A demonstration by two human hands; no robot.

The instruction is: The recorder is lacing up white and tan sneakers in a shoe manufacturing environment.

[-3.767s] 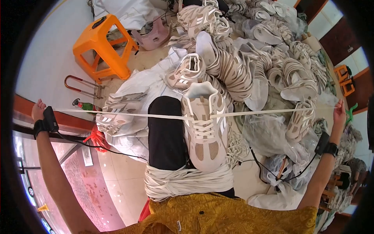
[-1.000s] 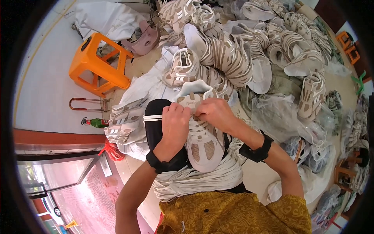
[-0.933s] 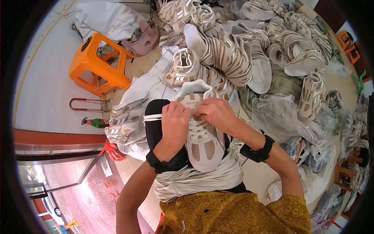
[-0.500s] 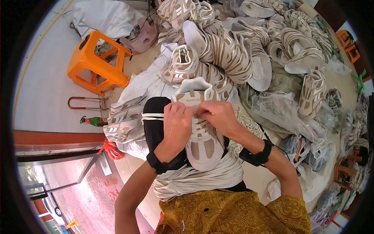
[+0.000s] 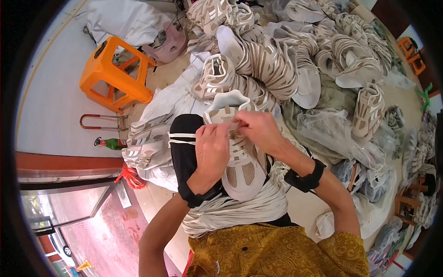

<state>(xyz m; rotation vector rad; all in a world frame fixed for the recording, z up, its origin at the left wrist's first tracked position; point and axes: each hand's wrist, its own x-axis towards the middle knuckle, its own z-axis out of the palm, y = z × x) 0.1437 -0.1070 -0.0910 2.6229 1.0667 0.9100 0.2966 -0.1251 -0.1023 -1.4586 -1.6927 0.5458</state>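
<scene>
A beige and white sneaker rests on my lap, its toe toward me and its padded collar away. White lace crosses its front in several rows. At the sneaker's left side, my left hand is closed on a shoelace, whose pale strands stick out to the left over my black-clad leg. My right hand bends over the top eyelets and tongue, fingertips pinched together; whatever lies between them is hidden. Under the toe, a thick bundle of white laces lies across my lap.
Heaps of similar sneakers fill the floor ahead and to the right, with clear plastic bags among them. On the left stand an orange stool and a green bottle, near red cord. More laces hang beside my right leg.
My right hand has risen slightly toward the tongue, its wrist shifting a little. The left hand has moved slightly down and right, still closed on the lace.
</scene>
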